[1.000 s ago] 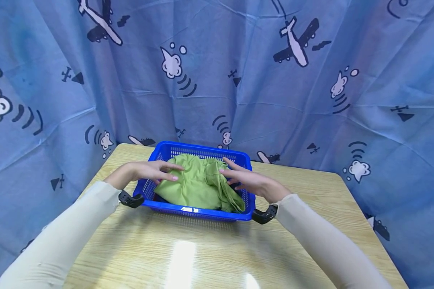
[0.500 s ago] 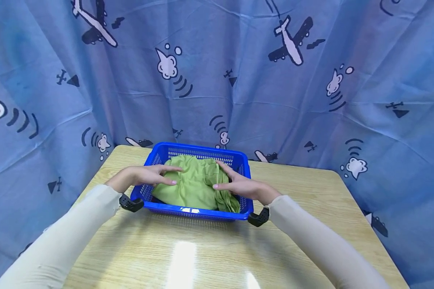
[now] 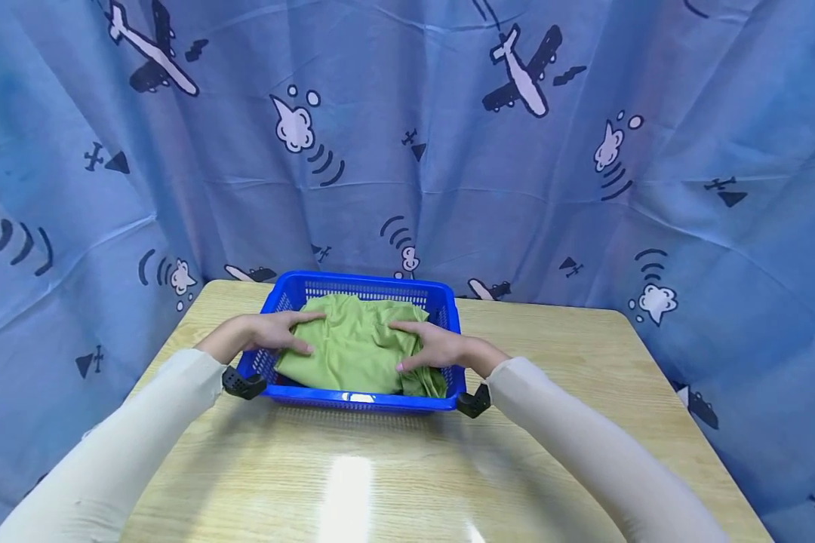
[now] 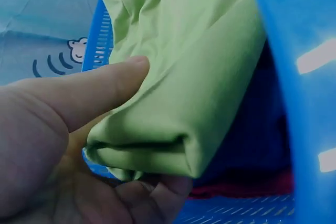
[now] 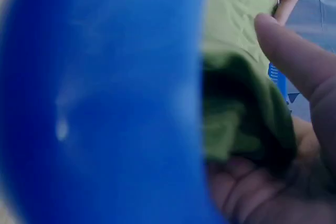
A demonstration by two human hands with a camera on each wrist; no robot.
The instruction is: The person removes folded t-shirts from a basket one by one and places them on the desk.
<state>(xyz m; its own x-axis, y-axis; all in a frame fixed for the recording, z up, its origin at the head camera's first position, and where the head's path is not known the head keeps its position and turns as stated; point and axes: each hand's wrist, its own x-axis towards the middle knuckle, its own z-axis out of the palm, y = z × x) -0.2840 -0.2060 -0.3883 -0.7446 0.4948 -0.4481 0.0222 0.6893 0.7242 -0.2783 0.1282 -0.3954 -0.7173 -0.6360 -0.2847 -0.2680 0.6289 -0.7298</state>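
A folded light green cloth [image 3: 353,351] lies in a blue plastic basket [image 3: 373,397], soft and wrinkled on top. At its left side my left hand [image 3: 272,332] grips the folded edge. The left wrist view shows the thumb [image 4: 113,85] over the green cloth [image 4: 210,77] and the fingers curled beneath it. My right hand [image 3: 441,347] holds the cloth's right side. In the right wrist view, fingers [image 5: 247,187] curl under the green cloth [image 5: 236,30], while the thumb [image 5: 289,51] is above; whether it presses cannot be told.
Beneath the green cloth, something dark blue [image 4: 252,124] and something red [image 4: 247,184] show in the basket. The basket stands towards the back of a wooden table [image 3: 543,362]. A blue curtain [image 3: 353,204] with airplane prints hangs behind it.
My right hand has moved left and onto the cloth's right side, where loose folds now lie neater. My left hand has settled around the left edge. The head view has shifted slightly.
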